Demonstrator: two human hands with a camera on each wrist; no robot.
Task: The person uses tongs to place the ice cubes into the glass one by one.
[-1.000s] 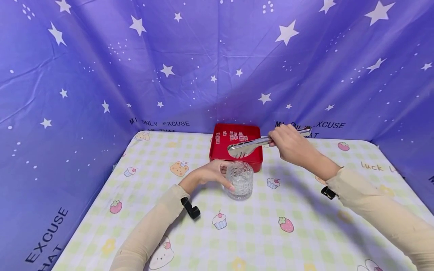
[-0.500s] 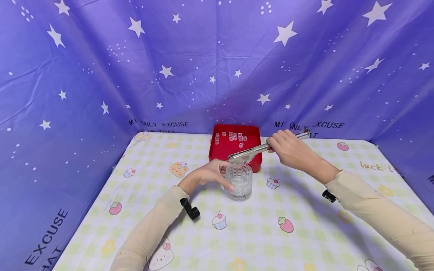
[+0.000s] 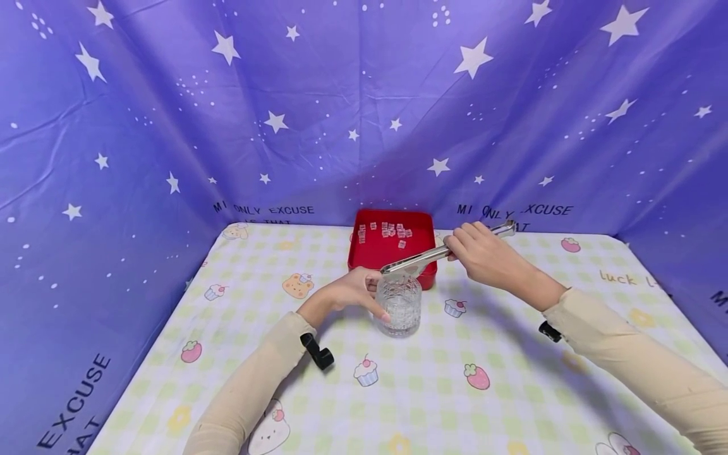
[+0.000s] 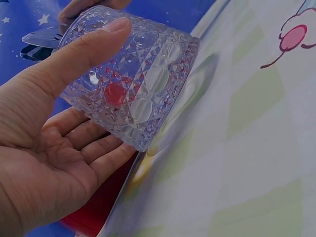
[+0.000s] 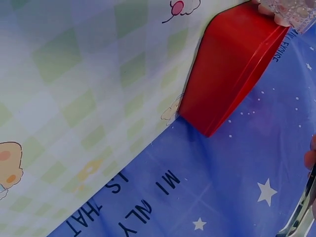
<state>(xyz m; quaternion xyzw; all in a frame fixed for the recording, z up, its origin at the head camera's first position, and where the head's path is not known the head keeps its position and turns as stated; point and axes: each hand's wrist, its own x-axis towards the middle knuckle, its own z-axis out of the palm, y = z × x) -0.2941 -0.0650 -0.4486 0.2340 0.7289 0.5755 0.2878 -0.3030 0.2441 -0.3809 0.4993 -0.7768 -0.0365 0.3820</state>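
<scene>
A clear cut-glass tumbler (image 3: 400, 309) stands upright on the cloth, with my left hand (image 3: 355, 294) holding it from the left. In the left wrist view the thumb lies over one side of the tumbler (image 4: 163, 54) and the fingers (image 4: 94, 143) are around the other. My right hand (image 3: 480, 256) grips metal tongs (image 3: 423, 258) partway along their length. Their broad tips lean down over the tumbler's rim; whether they pinch anything, I cannot tell. Behind the tumbler sits a red tray (image 3: 364, 256) with several clear cubes (image 3: 388, 230) scattered inside.
A checked tablecloth (image 3: 432, 392) with cartoon prints covers the table. Blue star-patterned curtain (image 3: 318, 151) rises behind and along the left side. The red tray's front wall comes close behind the tumbler and left hand.
The tongs have come down from above the red tray to the tumbler's rim, uncovering a cube in the tray. The left hand and tumbler have stayed in place.
</scene>
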